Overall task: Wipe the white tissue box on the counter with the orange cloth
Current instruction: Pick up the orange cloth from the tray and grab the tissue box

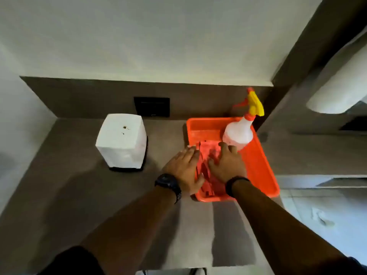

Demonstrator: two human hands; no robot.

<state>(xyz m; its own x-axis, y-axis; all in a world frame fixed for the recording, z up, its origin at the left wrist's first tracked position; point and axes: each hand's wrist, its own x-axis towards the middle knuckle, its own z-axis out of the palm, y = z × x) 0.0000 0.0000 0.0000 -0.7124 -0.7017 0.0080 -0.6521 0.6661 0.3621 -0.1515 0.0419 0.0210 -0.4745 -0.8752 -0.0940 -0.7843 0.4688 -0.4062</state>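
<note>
The white tissue box (122, 140) stands upright on a dark base on the grey counter (75, 195), left of centre, with small brown spots on its top. The orange cloth (208, 165) lies crumpled in the near left part of the orange tray (260, 167). My left hand (183, 168) rests flat at the tray's left rim, fingers spread and touching the cloth's left side. My right hand (226, 163) lies flat on the cloth, fingers spread. Neither hand has closed around it.
A translucent spray bottle (239, 132) with a yellow and red trigger head stands in the tray's far right corner. A black plate (152, 106) is set into the low back wall. A wall rises on the right of the tray; the counter's right edge drops to the floor.
</note>
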